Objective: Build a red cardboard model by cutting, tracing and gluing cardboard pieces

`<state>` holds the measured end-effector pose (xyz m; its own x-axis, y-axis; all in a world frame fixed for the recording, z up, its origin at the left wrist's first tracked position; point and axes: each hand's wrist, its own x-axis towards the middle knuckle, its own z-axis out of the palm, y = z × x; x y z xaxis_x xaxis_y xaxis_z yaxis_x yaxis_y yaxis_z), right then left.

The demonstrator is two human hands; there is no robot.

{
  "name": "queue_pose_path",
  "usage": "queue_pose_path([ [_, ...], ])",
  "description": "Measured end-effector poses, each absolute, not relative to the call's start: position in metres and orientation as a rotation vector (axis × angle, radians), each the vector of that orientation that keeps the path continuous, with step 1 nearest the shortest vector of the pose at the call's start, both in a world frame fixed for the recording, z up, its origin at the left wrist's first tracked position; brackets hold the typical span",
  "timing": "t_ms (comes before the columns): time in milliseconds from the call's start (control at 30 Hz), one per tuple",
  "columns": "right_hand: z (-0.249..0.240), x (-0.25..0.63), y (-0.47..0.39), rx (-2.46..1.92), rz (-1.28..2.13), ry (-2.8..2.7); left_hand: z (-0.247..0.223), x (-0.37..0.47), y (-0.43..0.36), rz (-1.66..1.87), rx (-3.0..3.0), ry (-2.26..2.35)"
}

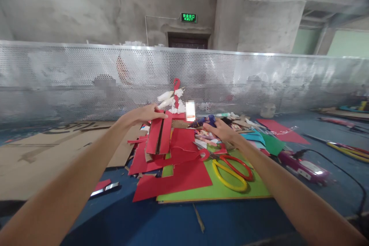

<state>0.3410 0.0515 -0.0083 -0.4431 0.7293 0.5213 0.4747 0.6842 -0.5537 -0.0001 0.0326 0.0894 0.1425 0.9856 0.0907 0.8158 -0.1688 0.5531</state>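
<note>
My left hand (148,114) is closed on the top of a red cardboard piece (165,134), which has a dark lengthwise gap and stands over other red sheets. In my right hand (221,128) is a dark blue glue gun (203,122), its tip pointing left toward the red cardboard. Between and beyond the hands rises a red hooked shape (177,88) with white tufts (177,105) around it. Beneath the hands, red paper (175,180) overlaps a green board (201,194). Scissors (230,175) with one yellow and one red handle loop lie on this board.
Brown cardboard (72,142) covers the left side, with a metal-bladed cutter (105,189) near it. At right are a purple power box (305,167) with a black cable, green paper (272,144) and more scissors (346,150). A perforated metal screen (57,80) runs behind.
</note>
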Motion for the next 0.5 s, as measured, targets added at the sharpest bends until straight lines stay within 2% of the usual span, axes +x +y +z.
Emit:
queue_pose_path([
  [167,-0.014,0.345,0.053,-0.911,0.672,-2.060,0.089,-0.001,0.034,0.659,2.002,1.691],
  [267,-0.012,0.343,0.051,-0.917,0.702,-2.032,0.089,-0.002,0.035,0.666,2.009,1.717],
  [367,-0.009,0.340,0.049,-0.957,0.546,-2.023,0.090,-0.002,0.035,0.662,2.019,1.726],
  [500,-0.006,0.332,0.048,-0.955,0.150,-2.065,0.090,-0.001,0.034,0.663,2.017,1.727],
])
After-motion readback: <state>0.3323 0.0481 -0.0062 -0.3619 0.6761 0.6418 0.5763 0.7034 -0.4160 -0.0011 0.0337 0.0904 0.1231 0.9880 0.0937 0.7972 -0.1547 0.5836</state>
